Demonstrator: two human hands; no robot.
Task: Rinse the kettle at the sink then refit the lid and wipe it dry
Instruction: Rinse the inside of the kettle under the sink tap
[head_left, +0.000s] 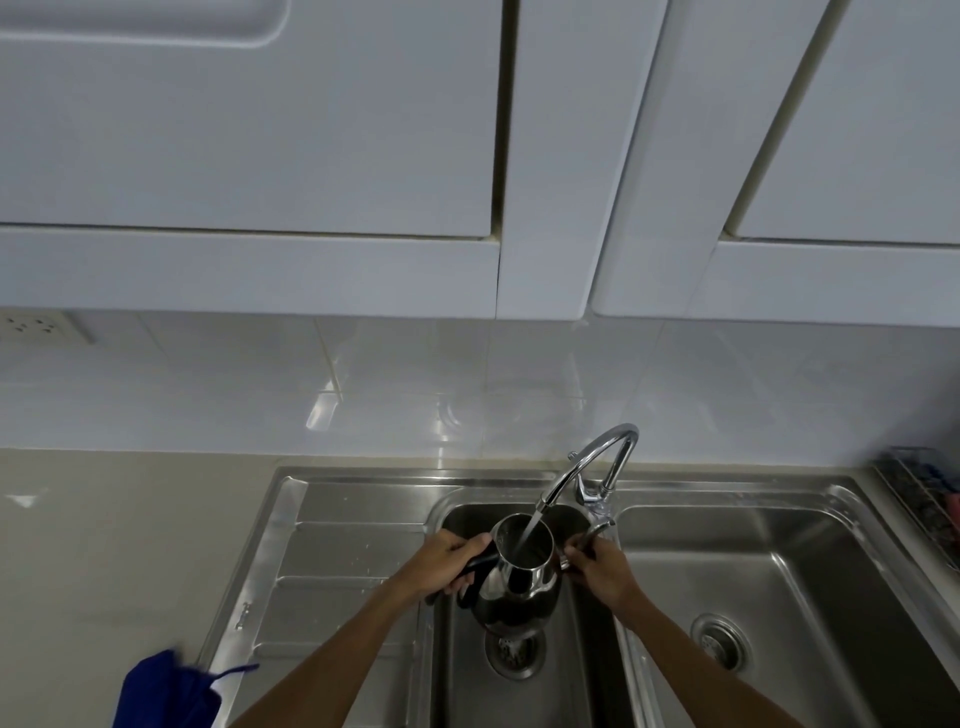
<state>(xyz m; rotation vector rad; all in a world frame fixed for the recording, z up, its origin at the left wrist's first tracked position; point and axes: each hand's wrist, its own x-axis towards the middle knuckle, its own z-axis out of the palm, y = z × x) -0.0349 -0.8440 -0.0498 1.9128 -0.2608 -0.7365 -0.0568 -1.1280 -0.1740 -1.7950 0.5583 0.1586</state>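
A steel kettle (519, 577) with a black handle hangs over the small middle basin of the sink (363, 499). Its mouth is uncovered and water from the curved chrome tap (597, 462) runs straight into it. My left hand (441, 566) grips the black handle on the kettle's left side. My right hand (602, 571) is closed on the kettle's spout side, fingers curled around it. No lid shows in this view.
A ribbed steel drainboard (332, 571) lies left of the basin, and a larger basin (779, 597) with a drain lies to the right. A blue cloth (166, 696) rests at the lower left. A wire rack (924, 499) stands far right. White cabinets hang overhead.
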